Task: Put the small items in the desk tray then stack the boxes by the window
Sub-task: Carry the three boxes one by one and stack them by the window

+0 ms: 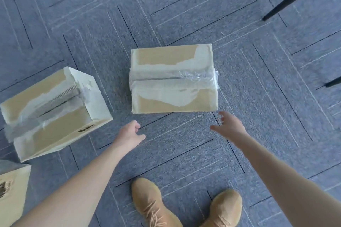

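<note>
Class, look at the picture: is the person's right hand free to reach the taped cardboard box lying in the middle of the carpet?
Probably yes. The right hand is open near the taped cardboard box, just short of its near right corner, with only bare grey carpet between them.

Floor: grey-blue carpet tiles [184, 153]. On it: taped cardboard box [173, 79] at centre, second box [53, 112] left, third box [11, 195] at lower-left edge, two tan shoes [153, 204].
</note>
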Available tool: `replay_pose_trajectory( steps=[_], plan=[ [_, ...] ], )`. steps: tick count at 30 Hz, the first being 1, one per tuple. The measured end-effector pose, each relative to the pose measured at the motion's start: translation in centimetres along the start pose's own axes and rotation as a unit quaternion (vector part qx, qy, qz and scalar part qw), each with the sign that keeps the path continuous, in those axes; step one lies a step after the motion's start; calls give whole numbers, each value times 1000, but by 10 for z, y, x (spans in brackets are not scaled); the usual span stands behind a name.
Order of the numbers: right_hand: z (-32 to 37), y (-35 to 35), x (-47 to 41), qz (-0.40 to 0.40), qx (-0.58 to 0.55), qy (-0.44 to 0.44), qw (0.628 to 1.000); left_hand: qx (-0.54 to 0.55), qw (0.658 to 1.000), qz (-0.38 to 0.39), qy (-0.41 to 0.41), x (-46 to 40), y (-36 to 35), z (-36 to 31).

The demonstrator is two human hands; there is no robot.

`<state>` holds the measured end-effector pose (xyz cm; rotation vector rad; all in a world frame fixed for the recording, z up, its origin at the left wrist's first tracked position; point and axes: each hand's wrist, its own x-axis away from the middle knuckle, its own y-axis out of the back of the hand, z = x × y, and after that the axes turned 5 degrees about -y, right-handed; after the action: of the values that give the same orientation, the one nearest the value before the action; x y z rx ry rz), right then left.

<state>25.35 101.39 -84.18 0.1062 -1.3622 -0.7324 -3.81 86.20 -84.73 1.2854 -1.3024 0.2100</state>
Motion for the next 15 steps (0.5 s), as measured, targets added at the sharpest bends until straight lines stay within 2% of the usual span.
replay_pose_trajectory(
  steps=[4,9,13,15],
  plan=[
    [-7,-17,-39,-24,-34,8,999,65,997,-45,17,-40,-18,7],
    [-10,-39,-68,-23,-55,46,997,267,960,-48,65,-72,-30,7],
    [-12,-43,-84,-3,-235,76,969,304,945,-62,102,-89,-36,4],
    [-10,-41,-88,1,-278,84,957,303,943,-80,115,-93,-35,3]
  ],
)
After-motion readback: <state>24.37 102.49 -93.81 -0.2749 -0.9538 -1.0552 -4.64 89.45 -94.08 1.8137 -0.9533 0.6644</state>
